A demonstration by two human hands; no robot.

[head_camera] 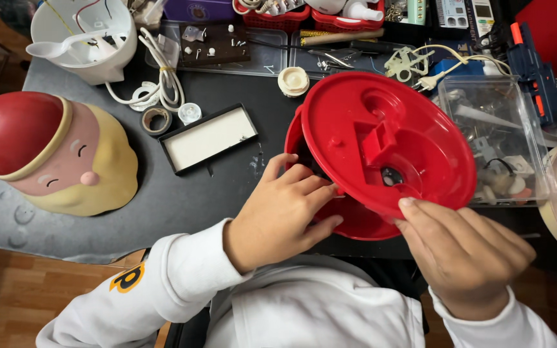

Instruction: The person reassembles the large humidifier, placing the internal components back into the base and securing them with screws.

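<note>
Two hands on the round red plastic base cover (388,145), tilted up over the dark tabletop (182,200) with its moulded underside toward the camera. Right hand (462,254) pinches the near rim, grip closed on the cover to prop it. Left hand (288,209) reaches into the gap at its left edge, fingers curled against the second red plastic shell (356,222) beneath; grip there partly hidden, can't tell. Clear plastic parts box (498,138) just right.

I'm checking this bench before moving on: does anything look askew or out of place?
The red round cover sits tilted, lifted off the red base, held between the left hand and right hand. A white cord lies loosely looped.
</note>
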